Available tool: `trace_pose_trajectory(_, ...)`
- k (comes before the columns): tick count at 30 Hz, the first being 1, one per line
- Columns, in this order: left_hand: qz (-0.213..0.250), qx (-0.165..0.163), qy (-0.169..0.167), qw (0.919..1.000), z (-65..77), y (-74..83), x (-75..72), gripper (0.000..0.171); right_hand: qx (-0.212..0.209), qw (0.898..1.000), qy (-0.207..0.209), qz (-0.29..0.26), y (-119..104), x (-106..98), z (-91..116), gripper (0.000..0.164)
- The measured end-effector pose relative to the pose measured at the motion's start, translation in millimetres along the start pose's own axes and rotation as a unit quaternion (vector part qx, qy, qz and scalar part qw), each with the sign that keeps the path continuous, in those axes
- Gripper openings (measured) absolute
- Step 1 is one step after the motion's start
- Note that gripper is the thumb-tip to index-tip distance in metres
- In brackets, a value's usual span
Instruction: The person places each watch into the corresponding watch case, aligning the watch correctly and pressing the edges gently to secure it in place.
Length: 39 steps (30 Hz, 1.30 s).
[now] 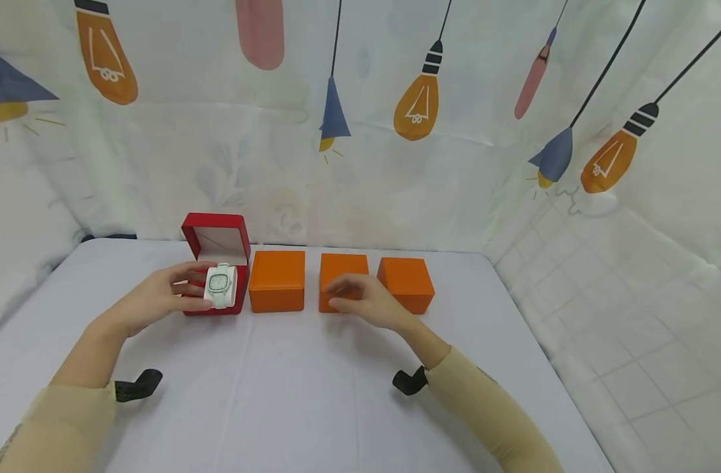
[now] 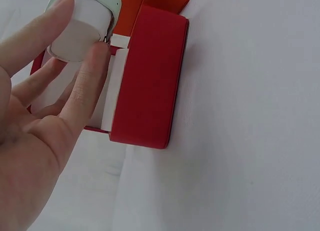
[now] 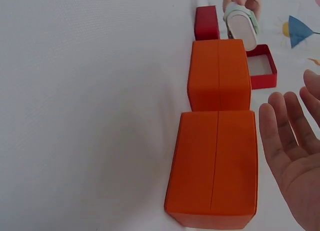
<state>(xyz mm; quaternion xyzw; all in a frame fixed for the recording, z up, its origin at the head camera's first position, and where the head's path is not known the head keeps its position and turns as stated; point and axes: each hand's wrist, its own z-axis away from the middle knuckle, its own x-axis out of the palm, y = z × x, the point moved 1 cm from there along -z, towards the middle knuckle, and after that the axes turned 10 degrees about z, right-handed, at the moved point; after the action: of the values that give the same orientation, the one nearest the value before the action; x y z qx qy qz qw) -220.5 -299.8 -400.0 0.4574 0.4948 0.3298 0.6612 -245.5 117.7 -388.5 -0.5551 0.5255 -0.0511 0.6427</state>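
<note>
My left hand [image 1: 153, 299] pinches a white watch cushion [image 2: 80, 36] between thumb and fingers. Around the cushion is a pale mint wristwatch [image 1: 219, 282] with a squarish face. Behind the watch stands a red watch box [image 1: 245, 244], its lid raised and showing a white lining; the left wrist view shows its red side close by the fingers. My right hand [image 1: 369, 299] hovers over the front of the middle orange box [image 1: 344, 264], fingers loosely bent and nothing between them. In the right wrist view its palm shows beside the orange boxes.
A closed orange box [image 1: 276, 282] sits just right of the red box. Another orange box [image 1: 406, 284], slightly turned, is at the right end of the row. The white-covered table [image 1: 289, 394] meets a patterned curtain [image 1: 360, 190] at the back.
</note>
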Motion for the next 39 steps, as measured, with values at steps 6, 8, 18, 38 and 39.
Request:
trace_pose_trajectory(6, -0.020, -0.019, -0.003, 0.9996, -4.6, -5.7, -11.1, 0.087, -0.005, 1.000, -0.002, -0.003, -0.8, 3.2, -6.7, 0.029)
trace_pose_trajectory(8, -0.025, -0.023, -0.003, 0.9994, -6.6, -6.1, -13.6, 0.089, -0.008, 1.000, -0.003, -0.004, -1.2, 4.2, -7.2, 0.027)
trace_pose_trajectory(18, -0.084, -0.010, -0.005, 0.9964, -19.5, -6.1, -23.0, 0.089, -0.013, 1.000, -0.005, 0.001, -2.7, 6.8, -7.9, 0.024)
trace_pose_trajectory(38, -0.127, -0.015, -0.037, 0.9911, -31.0, -3.5, -24.7, 0.083, -0.018, 1.000, -0.017, -0.014, -3.5, 11.1, -7.3, 0.024)
trace_pose_trajectory(39, -0.132, -0.015, -0.037, 0.9904, -31.5, -3.7, -24.4, 0.083, -0.018, 1.000, -0.018, -0.013, -3.4, 11.4, -8.1, 0.025)
